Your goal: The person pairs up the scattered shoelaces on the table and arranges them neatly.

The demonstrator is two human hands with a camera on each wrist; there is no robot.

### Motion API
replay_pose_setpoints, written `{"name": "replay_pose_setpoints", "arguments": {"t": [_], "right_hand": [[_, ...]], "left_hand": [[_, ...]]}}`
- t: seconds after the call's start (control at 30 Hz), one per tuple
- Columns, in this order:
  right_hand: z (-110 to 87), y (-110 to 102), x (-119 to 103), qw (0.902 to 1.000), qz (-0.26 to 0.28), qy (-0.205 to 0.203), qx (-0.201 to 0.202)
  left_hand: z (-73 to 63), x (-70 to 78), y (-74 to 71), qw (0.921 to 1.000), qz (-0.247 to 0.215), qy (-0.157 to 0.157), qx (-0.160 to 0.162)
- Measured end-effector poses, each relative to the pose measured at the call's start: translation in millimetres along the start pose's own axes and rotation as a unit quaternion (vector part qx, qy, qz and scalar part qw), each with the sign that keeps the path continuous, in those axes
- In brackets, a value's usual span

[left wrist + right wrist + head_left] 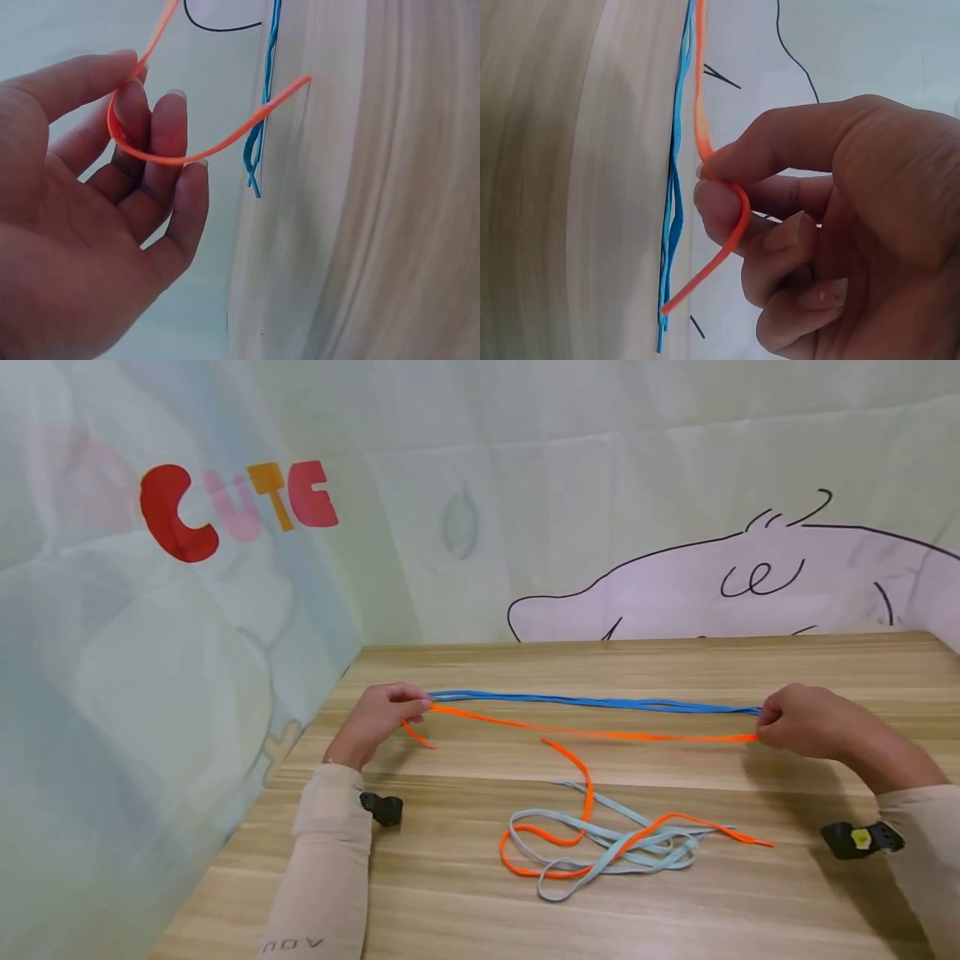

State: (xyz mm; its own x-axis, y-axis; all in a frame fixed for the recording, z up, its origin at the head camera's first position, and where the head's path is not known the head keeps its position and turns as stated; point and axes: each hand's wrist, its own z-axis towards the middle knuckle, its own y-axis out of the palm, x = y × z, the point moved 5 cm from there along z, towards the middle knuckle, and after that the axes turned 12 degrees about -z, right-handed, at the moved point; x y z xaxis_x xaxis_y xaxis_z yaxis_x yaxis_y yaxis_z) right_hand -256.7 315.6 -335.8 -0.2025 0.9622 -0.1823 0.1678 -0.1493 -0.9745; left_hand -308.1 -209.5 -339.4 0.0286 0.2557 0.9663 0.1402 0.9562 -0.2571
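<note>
Thumb and index finger of my left hand pinch one end part of an orange shoelace. My right hand pinches the same lace near its other end, so it stretches almost straight between them above the table. A short tail curls over the left fingers in the left wrist view. Another tail loops down past the right thumb and index finger in the right wrist view. Just behind the stretched lace, a folded bundle of blue shoelace lies lengthwise on the table.
A second orange shoelace lies loosely tangled with a pale grey-blue shoelace at the table's front middle. Both rest on the wood-grain table. Printed cloth walls stand at the left and back. Small black cameras hang from both wrists.
</note>
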Motion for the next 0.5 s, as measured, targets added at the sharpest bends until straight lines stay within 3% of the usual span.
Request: {"name": "replay_pose_setpoints", "arguments": {"t": [0.5], "right_hand": [[-1.5, 1.3, 8.2, 0.9988, -0.042, 0.009, -0.025]], "left_hand": [[1.8, -5.1, -2.8, 0.9926, 0.116, -0.034, -0.001]]}}
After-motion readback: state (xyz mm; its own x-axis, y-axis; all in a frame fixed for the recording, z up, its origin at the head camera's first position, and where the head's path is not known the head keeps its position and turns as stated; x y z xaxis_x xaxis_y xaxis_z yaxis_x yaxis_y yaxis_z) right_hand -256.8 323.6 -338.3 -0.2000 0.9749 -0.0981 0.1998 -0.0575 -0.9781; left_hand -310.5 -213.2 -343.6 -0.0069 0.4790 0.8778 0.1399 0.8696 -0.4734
